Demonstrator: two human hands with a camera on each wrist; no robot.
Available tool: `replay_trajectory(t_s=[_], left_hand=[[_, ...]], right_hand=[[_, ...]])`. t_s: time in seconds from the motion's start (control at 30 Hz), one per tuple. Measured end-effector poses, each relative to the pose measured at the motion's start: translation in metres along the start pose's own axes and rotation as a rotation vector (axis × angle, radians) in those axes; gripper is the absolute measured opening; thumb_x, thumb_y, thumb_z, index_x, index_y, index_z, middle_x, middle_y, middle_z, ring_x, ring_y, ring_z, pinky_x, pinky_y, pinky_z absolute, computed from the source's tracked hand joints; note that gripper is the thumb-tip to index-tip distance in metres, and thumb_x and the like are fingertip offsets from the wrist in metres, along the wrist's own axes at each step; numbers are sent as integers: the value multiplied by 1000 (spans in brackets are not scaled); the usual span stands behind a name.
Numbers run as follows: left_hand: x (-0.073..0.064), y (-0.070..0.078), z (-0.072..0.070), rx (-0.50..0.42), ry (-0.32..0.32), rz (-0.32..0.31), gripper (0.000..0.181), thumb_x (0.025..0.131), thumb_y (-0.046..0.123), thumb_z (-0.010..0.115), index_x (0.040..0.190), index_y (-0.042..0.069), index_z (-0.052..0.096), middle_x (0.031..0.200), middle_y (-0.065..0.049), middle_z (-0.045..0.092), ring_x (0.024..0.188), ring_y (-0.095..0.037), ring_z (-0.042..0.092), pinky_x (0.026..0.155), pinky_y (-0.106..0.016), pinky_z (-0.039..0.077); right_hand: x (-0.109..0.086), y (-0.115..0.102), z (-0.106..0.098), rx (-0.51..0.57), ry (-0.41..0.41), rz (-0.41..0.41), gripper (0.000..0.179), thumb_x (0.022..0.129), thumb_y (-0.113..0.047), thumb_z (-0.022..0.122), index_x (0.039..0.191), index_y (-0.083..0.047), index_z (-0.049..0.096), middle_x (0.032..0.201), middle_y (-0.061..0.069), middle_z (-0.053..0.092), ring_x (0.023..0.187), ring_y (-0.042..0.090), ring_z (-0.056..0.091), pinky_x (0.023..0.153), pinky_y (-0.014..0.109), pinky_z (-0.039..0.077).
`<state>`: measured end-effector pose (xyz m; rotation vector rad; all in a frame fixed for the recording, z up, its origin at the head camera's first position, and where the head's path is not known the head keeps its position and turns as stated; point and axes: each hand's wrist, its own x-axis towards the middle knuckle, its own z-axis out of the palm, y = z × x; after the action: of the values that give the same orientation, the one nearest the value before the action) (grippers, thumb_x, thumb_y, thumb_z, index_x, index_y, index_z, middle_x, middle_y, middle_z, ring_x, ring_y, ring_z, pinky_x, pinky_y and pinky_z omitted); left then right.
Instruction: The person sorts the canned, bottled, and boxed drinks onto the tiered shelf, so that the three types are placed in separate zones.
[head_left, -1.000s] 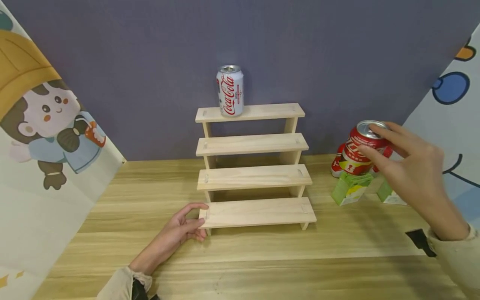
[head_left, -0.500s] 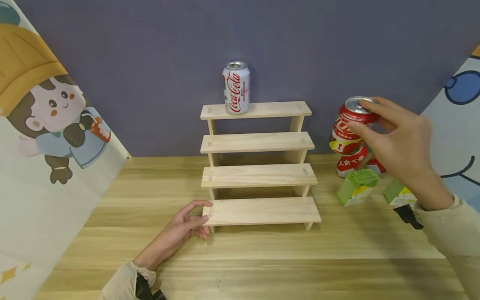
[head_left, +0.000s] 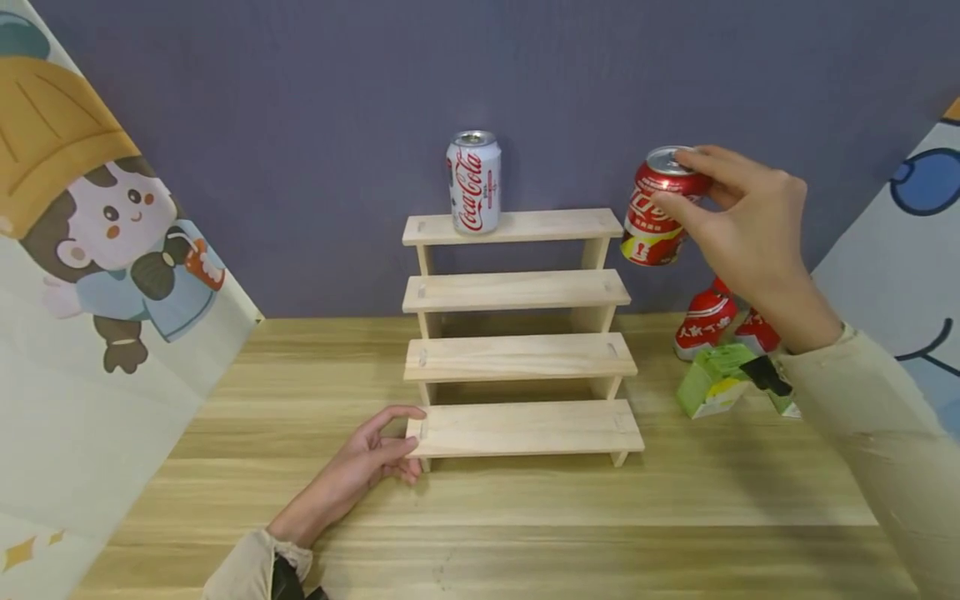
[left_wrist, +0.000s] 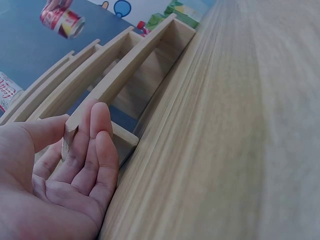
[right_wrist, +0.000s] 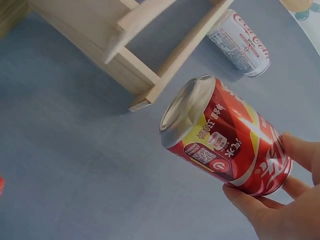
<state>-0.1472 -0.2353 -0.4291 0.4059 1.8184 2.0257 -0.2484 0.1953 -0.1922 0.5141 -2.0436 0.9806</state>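
Note:
My right hand (head_left: 750, 217) grips a red soda can (head_left: 651, 225) near its top, in the air to the right of the top shelf. In the right wrist view the red can (right_wrist: 225, 140) is apart from the wooden rack. With thumb and fingers, my left hand (head_left: 367, 450) pinches the left end of the lowest step of the four-step wooden rack (head_left: 525, 427). The left wrist view shows the thumb of the left hand (left_wrist: 65, 175) on one side of the board and fingers on the other. A white Coca-Cola can (head_left: 475, 185) stands upright on the top step, left of its middle.
On the table right of the rack stand two red bottles (head_left: 705, 321), partly behind my right arm. Before them are green cartons (head_left: 712, 379), one mostly covered by the sleeve. A dark wall (head_left: 300, 167) rises behind the rack, with printed panels at both sides.
My right hand has lifted the red can from above the red bottles and carried it up and left toward the top shelf. My left hand stays on the lowest step.

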Motion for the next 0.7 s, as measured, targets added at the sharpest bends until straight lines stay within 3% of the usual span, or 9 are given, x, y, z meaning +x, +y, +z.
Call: replay_trajectory(t_s=[0.43, 0.7], left_hand=[[-1, -2, -2, 11, -6, 8, 47, 102, 11, 55, 146, 5, 38, 84, -10, 73, 77, -21, 70, 78, -40, 61], [-1, -2, -1, -3, -22, 17, 46, 102, 10, 54, 146, 5, 38, 84, -10, 73, 77, -21, 70, 78, -40, 60]], right_hand=[[39, 0, 43, 127, 27, 28, 41, 84, -12, 81, 122, -1, 69, 121, 14, 69, 108, 13, 67, 94, 25, 54], [54, -1, 66, 68, -11, 39, 41, 85, -20, 81, 122, -5, 71, 118, 8, 71, 102, 14, 69, 89, 23, 56]])
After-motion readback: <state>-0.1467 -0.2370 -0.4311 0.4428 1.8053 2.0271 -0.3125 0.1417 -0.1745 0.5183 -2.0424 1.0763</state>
